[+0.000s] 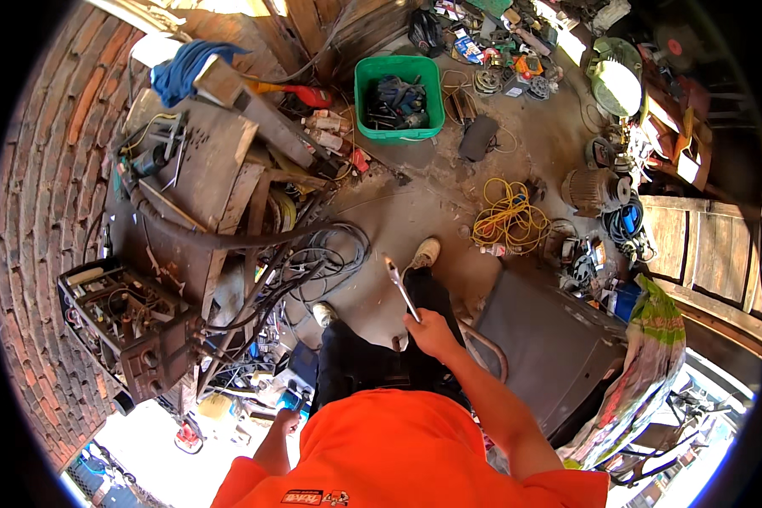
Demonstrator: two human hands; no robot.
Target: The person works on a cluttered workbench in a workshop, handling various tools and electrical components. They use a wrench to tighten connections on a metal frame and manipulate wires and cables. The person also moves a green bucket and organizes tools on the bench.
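Note:
My right hand (433,333) is closed round the lower end of a slim silver hand tool (405,292). The tool slants up and away in front of my legs, and its far tip looks brownish; its exact kind is hard to tell. My left hand (288,420) hangs low at my left side with its fingers curled. Dark and teal items (293,396) show just beyond it, and whether the hand grips one of them is unclear. Near my left foot lies a coil of black cable (339,254).
On the left stand a cluttered workbench (196,161) and an opened machine with bare innards (127,317). A green tub (440,110) of tools sits ahead. Yellow cord (510,217) and an electric motor (593,191) lie right, beyond a large grey case (546,339).

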